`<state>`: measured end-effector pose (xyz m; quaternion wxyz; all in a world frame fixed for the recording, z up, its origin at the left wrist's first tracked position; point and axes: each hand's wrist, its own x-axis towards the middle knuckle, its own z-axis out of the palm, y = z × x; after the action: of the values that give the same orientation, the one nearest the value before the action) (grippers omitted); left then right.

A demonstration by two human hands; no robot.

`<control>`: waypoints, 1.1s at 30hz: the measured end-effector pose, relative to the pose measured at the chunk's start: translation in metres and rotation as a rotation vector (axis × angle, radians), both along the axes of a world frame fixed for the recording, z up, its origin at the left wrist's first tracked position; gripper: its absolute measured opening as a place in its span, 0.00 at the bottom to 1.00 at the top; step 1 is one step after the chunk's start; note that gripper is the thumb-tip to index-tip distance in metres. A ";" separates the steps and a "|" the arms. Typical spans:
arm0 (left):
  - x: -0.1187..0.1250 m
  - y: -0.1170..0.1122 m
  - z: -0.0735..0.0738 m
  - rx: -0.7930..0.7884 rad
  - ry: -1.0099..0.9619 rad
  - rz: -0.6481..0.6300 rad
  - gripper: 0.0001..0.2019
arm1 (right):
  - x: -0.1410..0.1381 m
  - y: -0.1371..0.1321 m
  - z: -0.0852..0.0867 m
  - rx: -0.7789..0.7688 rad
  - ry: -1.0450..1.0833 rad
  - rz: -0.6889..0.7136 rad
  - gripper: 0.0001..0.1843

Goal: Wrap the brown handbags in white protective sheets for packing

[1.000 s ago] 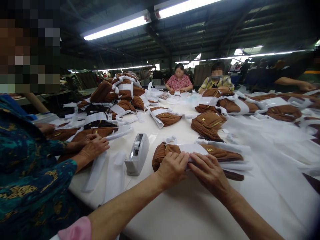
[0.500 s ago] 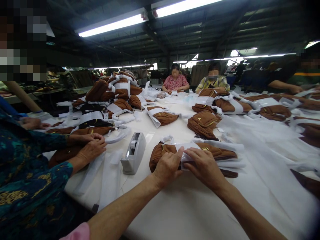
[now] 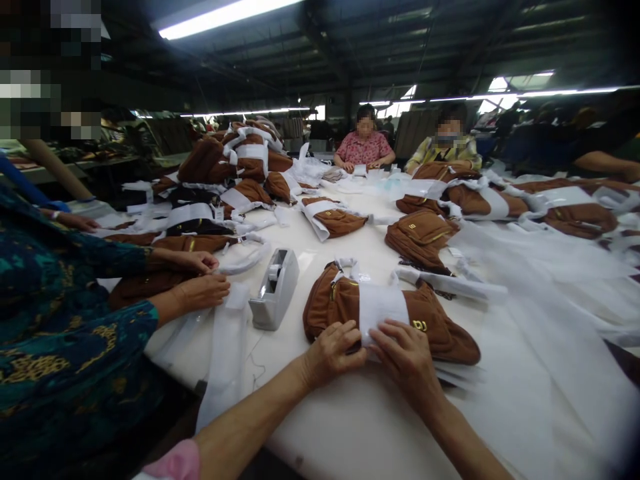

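Note:
A brown bag [image 3: 430,317] with gold zips lies on the white table [image 3: 360,427] in front of me. A white band of wrapping [image 3: 383,307] runs over its middle. My left hand [image 3: 333,353] grips the near edge of the bag just left of the band, fingers curled. My right hand [image 3: 405,357] presses on the band's near end, with the fingers bent down over it. Under the bag lie several white sheets [image 3: 457,377].
A grey tape dispenser [image 3: 275,297] stands left of the bag. A person in a teal patterned top [image 3: 60,320] works close on my left, hands [image 3: 200,290] on another brown bag. More wrapped brown bags [image 3: 240,167] and white sheets [image 3: 530,267] cover the table; two people sit at the far end.
The bag has been turned toward me, so the white band now lies across its top. Both my hands slid from the top down to its near edge.

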<state>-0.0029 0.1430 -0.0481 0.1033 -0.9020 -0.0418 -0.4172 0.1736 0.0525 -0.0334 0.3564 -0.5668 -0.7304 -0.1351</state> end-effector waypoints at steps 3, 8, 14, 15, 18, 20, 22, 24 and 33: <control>-0.004 0.003 -0.004 -0.029 -0.014 -0.021 0.07 | 0.000 -0.003 -0.004 0.018 -0.034 0.023 0.14; -0.007 0.006 -0.006 -0.054 0.001 -0.030 0.04 | -0.005 -0.009 -0.012 0.023 -0.063 0.042 0.15; -0.009 0.005 -0.009 0.026 0.030 -0.012 0.02 | -0.014 -0.010 -0.024 0.081 -0.145 0.004 0.16; -0.009 0.004 -0.011 0.028 0.031 -0.001 0.02 | -0.014 -0.010 -0.025 0.070 -0.168 0.000 0.15; -0.007 0.001 -0.015 0.004 0.047 0.055 0.03 | -0.012 -0.009 -0.025 0.049 -0.205 0.003 0.15; -0.004 0.000 -0.015 -0.021 0.051 0.100 0.05 | -0.010 -0.008 -0.023 0.049 -0.217 0.025 0.15; -0.002 -0.001 -0.013 -0.041 0.047 0.151 0.08 | -0.008 -0.005 -0.019 0.052 -0.230 0.041 0.16; -0.001 -0.003 -0.010 -0.045 0.042 0.207 0.11 | -0.006 -0.003 -0.016 0.051 -0.241 0.044 0.17; 0.000 0.003 -0.011 0.005 -0.008 0.322 0.10 | 0.000 0.001 -0.010 0.029 -0.226 0.041 0.19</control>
<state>-0.0024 0.1457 -0.0586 0.1708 -0.8818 -0.1851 -0.3987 0.1735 0.0537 -0.0432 0.2828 -0.5276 -0.7752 -0.2016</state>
